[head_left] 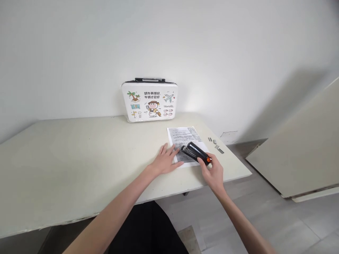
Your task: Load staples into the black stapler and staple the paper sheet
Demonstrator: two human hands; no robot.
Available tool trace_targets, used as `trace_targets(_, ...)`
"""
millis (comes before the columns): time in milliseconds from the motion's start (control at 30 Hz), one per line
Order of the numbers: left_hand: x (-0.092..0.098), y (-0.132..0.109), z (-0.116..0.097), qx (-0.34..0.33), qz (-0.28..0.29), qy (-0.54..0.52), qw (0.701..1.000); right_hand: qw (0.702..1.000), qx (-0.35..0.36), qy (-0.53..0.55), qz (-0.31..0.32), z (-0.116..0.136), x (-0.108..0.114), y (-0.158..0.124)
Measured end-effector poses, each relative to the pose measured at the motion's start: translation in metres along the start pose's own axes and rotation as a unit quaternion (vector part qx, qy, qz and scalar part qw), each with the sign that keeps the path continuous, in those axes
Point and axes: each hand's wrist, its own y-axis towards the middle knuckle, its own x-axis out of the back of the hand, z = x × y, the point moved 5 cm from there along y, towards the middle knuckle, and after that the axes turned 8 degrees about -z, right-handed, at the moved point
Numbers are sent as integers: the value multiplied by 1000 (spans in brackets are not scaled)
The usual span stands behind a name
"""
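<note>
A black stapler (197,152) with an orange-red spot at its rear end is gripped at that end by my right hand (213,171). Its front points left, over a printed sheet of paper (182,135) that lies on the table. My left hand (166,159) rests with fingers spread on the sheet's left edge, its fingertips close to the stapler's nose. Part of the print is hidden under the stapler and fingers. Right of the paper lie several small grey strips of staples (219,149).
A white case (150,102) with cartoon travel pictures and a black handle stands against the wall at the back of the pale table (79,158). The table's right corner ends just past the staples. A large pale panel (299,151) leans at the right.
</note>
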Motion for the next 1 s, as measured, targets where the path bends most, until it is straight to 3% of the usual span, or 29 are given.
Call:
trace_targets(267,-7,-7,-6,-50,-54,5,997,1000,6,-11,6,4,0,0)
trace_targets(567,-1,-19,3,-33,-70,17,997,1000,-1,-7,5,1,0,-1)
trace_targets(700,14,-53,34,24,-79,24,996,1000,-10,-10,10,0,1,-2)
trace_targets(1000,59,-157,137,142,-141,90,976,999,-17,-19,19,7,3,-3)
